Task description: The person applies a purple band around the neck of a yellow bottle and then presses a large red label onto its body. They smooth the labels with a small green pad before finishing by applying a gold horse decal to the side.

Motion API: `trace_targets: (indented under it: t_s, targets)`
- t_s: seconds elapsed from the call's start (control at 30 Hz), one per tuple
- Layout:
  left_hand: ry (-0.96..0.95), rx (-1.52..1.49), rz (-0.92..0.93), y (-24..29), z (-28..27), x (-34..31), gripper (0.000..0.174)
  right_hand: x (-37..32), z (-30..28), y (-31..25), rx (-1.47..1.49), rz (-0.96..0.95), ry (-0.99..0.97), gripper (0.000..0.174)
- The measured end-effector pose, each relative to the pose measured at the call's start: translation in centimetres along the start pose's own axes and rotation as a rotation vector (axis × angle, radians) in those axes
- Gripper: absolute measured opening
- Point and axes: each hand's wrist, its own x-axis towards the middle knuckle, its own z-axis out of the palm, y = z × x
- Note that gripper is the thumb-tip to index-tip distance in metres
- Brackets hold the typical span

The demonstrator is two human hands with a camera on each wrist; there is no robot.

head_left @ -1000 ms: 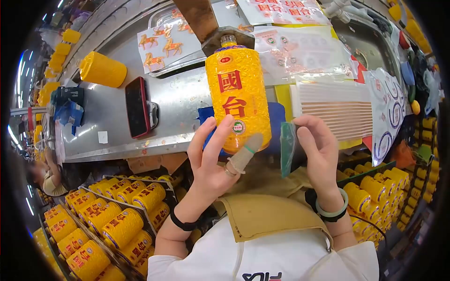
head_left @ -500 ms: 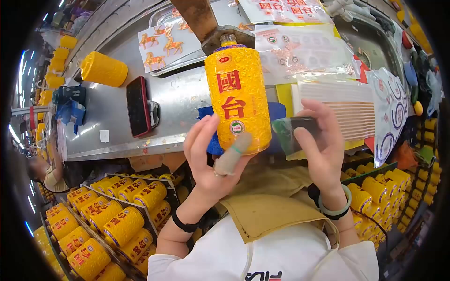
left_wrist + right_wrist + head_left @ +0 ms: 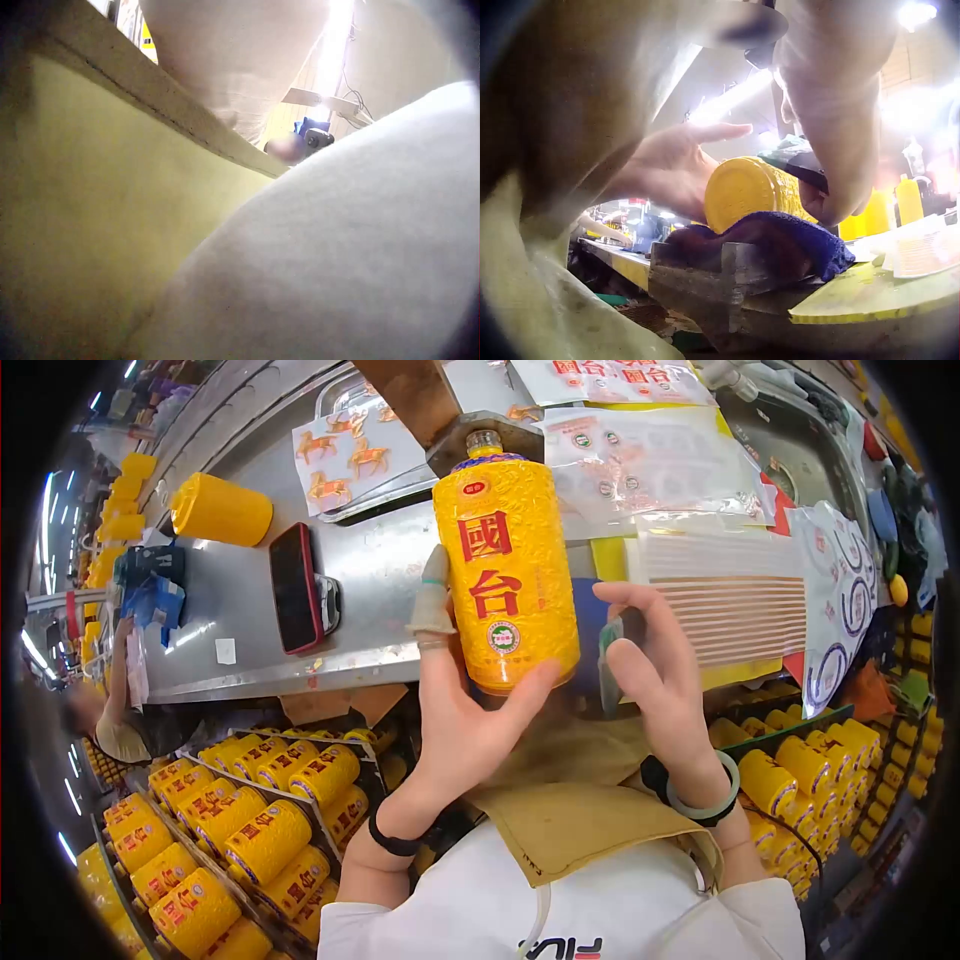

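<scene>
A yellow bottle (image 3: 505, 570) with red characters and a round green-and-white label lies neck-away on a blue cloth (image 3: 780, 240), its neck at a metal holder (image 3: 520, 445). My left hand (image 3: 460, 730) is at its lower left. The index finger, in a pale finger cot (image 3: 432, 605), lies straight along the bottle's left side, while the straight thumb overlaps the bottom of its front. In my right hand (image 3: 665, 670), thumb and fingers pinch a thin dark flat piece with a green edge (image 3: 608, 665), just right of the bottle. The left wrist view shows mainly clothing.
A phone (image 3: 292, 590) and a yellow container (image 3: 222, 508) rest on the metal table (image 3: 375, 565) at left. Sticker sheets (image 3: 650, 465) and a striped sheet (image 3: 725, 605) lie at right, horse stickers (image 3: 340, 455) at the back. Crates of yellow bottles (image 3: 240, 830) stand below.
My left hand has turned, its cot-covered index finger going from the bottle's lower front to its left side. My right hand's flat piece tilted flat, then back on edge, close beside the bottle.
</scene>
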Motion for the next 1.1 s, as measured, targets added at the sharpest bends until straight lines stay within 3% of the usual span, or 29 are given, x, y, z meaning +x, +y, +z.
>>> trace_targets:
  t_s: [0.07,0.2,0.27,0.37,0.4,0.47,0.5,0.53,0.6,0.67,0.73,0.8,0.83,0.87,0.97,1.0,1.07,1.1]
  targets:
    - [-0.052,0.071,-0.085,-0.4,-0.2,0.2,0.102,0.1,0.1,0.2,0.003,-0.016,0.001,0.046]
    - [-0.061,0.071,-0.042,-0.5,-0.1,0.2,0.098,0.3,-0.5,-0.1,-0.049,-0.019,0.006,0.043]
    - [-0.03,0.03,-0.03,-0.6,-0.1,0.1,0.106,0.8,-0.6,-0.2,-0.063,0.006,0.015,0.043]
    - [-0.063,0.168,0.085,-1.0,-1.0,-0.2,0.116,2.2,-0.1,-0.6,-0.311,-0.474,0.147,0.04]
    - [-0.056,0.168,0.087,-1.6,-1.4,-0.2,0.116,2.6,-0.1,-1.6,-0.311,-0.476,0.14,0.04]
    - [-0.039,0.142,0.016,-3.2,-2.2,0.0,0.122,3.3,-0.3,-3.5,-0.761,-0.868,-0.044,0.033]
    - [0.084,0.144,0.071,-3.3,-2.0,0.2,0.11,3.9,-0.1,-3.1,-0.876,-1.099,-0.054,0.031]
    - [0.087,0.14,0.073,-3.4,-2.1,0.1,0.11,3.6,0.3,-3.1,-0.879,-1.102,-0.058,0.031]
    - [0.098,0.122,0.036,-3.5,-2.3,0.0,0.104,2.2,1.0,-3.0,-1.029,-1.228,-0.306,0.035]
    - [0.135,0.061,0.031,-3.4,-2.0,0.0,0.102,0.9,1.4,-3.4,-0.992,-1.154,-0.395,0.034]
    - [0.139,0.223,0.143,-3.2,-1.9,-0.1,0.105,0.8,1.3,-4.1,-0.953,-1.074,-0.478,0.033]
    - [0.17,0.145,0.142,-2.8,-1.8,-0.2,0.103,2.0,0.8,-4.9,-1.036,-1.154,-0.222,0.033]
    - [0.122,0.265,0.166,-2.8,-2.1,-0.2,0.11,2.5,0.3,-4.1,-1.085,-1.204,-0.144,0.035]
    - [0.075,0.384,0.189,-2.9,-2.3,-0.4,0.117,2.2,0.3,-3.5,-1.09,-1.204,-0.15,0.035]
    - [0.09,0.453,0.213,-2.6,-2.3,-0.4,0.116,-0.3,0.7,-3.2,-1.036,-1.095,-0.35,0.037]
    - [0.079,0.507,0.258,-2.5,-2.3,-0.4,0.115,-0.2,0.6,-3.6,-1.039,-1.092,-0.349,0.037]
    - [0.092,0.489,0.254,-2.7,-2.1,-0.5,0.111,0.6,0.1,-4.2,-1.078,-1.14,-0.169,0.036]
    - [0.151,0.536,0.282,-2.5,-1.8,-0.6,0.107,0.8,-0.1,-4.5,-1.128,-1.146,-0.188,0.037]
